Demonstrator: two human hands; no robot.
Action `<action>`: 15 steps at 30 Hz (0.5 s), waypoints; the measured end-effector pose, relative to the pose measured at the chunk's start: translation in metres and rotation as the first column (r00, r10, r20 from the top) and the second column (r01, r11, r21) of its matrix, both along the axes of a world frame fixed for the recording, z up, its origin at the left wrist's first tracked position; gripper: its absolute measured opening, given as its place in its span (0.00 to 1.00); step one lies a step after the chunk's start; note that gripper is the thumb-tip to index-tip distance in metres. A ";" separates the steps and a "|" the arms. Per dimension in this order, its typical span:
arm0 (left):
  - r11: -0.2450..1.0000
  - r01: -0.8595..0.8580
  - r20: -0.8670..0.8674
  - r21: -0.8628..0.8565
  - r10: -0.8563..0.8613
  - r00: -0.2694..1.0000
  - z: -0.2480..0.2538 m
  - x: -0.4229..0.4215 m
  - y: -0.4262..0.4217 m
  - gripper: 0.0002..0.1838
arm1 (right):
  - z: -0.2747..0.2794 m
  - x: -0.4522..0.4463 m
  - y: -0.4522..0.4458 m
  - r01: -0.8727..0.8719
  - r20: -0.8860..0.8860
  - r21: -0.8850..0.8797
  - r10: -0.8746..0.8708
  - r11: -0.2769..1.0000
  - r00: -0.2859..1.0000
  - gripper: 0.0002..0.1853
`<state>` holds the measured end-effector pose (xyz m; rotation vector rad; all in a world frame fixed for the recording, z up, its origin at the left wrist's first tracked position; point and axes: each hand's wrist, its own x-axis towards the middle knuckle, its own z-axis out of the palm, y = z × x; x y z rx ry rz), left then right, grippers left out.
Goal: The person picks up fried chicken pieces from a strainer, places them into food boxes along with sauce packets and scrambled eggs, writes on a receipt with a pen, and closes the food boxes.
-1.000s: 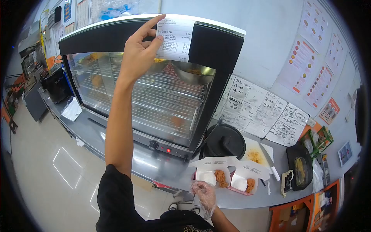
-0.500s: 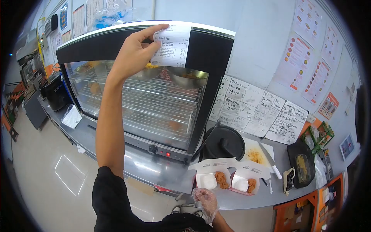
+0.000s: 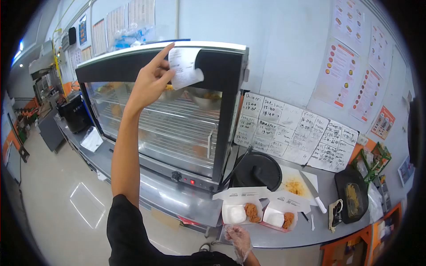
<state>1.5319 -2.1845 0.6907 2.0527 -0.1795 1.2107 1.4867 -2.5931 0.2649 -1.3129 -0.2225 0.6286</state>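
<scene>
My left hand (image 3: 153, 82), bare, pinches the left edge of a printed paper receipt (image 3: 183, 66) against the black upper front of a glass food warmer (image 3: 155, 128). The receipt's lower right corner curls outward. My right hand (image 3: 239, 238), in a clear plastic glove, hangs at the counter's front edge with its fingers curled in; nothing shows in them. Just beyond it stand two open takeaway boxes. The left box (image 3: 259, 195) and the right box (image 3: 288, 201) each hold a white rounded portion, perhaps rice, and a piece of fried chicken (image 3: 252, 213).
Behind the boxes sit a black round lid or pan (image 3: 259, 170) and a stained cutting board (image 3: 288, 177) with a white-handled knife (image 3: 319, 204) on it. A black tray (image 3: 350, 190) with a clear container is farther right. Metal bowls (image 3: 204, 97) stand inside the warmer.
The view has shifted. The receipt's lower right corner, flat before, now curls away from the warmer. My left hand still grips its left edge. My right hand stays low by the boxes.
</scene>
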 end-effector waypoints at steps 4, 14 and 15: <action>0.978 -0.208 0.179 0.004 0.204 0.962 -0.015 -0.007 0.001 0.28 | -0.021 0.010 -0.044 0.027 0.021 -0.040 -0.026 0.999 0.999 0.15; 0.806 -0.341 0.256 -0.484 0.503 0.825 -0.212 -0.049 -0.211 0.20 | -0.006 0.006 -0.276 0.356 0.119 -0.081 -0.345 0.931 0.931 0.15; 0.824 -0.280 0.219 -0.493 0.429 0.876 -0.251 -0.041 -0.220 0.19 | -0.006 0.010 -0.300 0.402 0.174 -0.154 -0.376 0.902 0.910 0.14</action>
